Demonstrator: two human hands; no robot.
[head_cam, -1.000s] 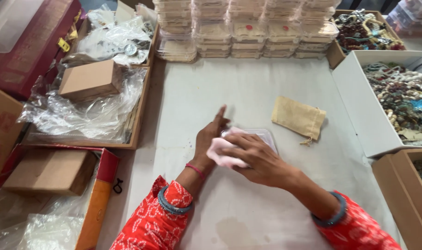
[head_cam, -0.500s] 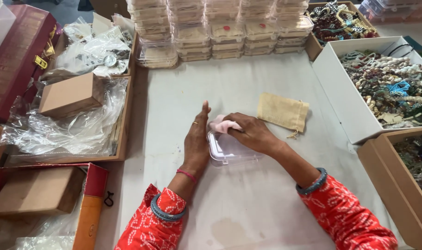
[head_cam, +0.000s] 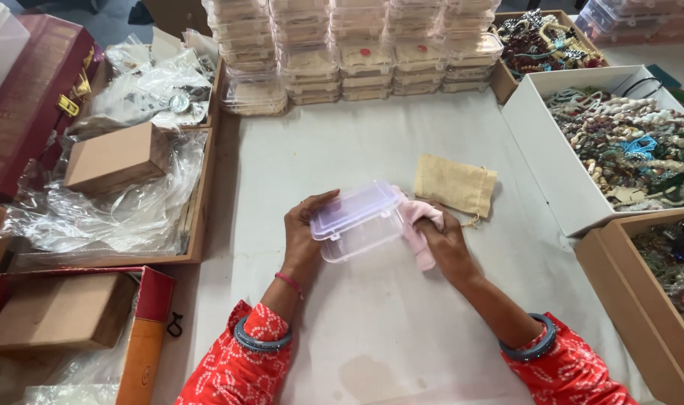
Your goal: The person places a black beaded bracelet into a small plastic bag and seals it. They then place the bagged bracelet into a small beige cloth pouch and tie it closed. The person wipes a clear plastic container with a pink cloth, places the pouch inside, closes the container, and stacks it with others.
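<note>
The bench in front of me is spread with a smooth, pale grey-white sheet, faintly stained near my elbows. At its far edge stand stacks of shallow clear plastic boxes, each with something beige inside. To my right sits a deep white cardboard box heaped with knotted beaded strings in brown, cream and turquoise, and nearer me an open brown cardboard box with more beads. To my left a wooden tray holds crinkled clear plastic wrapping and a plain, matt brown cardboard carton.

In the middle, lifted off the sheet and tilted, is the small clear rectangular plastic box with rounded corners and a lilac-tinted lid. My left hand grips its left end, thumb on the lid's edge and fingers curled beneath. My right hand is closed around a soft, crumpled pale pink cloth, pressing it against the box's right end. I can't tell whether the lid is snapped fully down.

Just beyond the cloth, flat on the sheet, lies a coarse-woven tan drawstring pouch, its cord ends trailing at the near corner. Both my sleeves are red with white dots, and a thin red thread circles my left wrist.
</note>
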